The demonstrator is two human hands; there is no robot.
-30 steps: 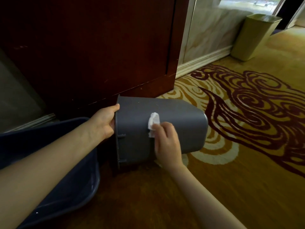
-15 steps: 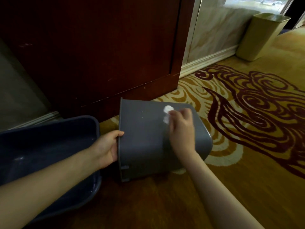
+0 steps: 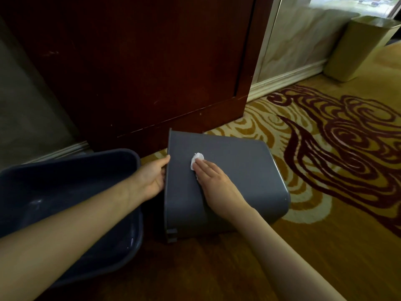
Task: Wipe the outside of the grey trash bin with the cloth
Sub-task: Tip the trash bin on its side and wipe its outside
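Grey trash bin [image 3: 238, 170] on its side – left hand [image 3: 152, 179] grips its rim. Right hand [image 3: 214, 181], fingers flat, presses white cloth [image 3: 197, 160] onto bin's upper side.

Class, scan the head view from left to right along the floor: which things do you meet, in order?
dark blue tub → left hand → grey trash bin → olive bin. The cloth and right hand lie on the grey trash bin, so they are left out.

Blue tub [image 3: 71, 161], beige bin [image 3: 355, 48], patterned carpet [image 3: 325, 148]
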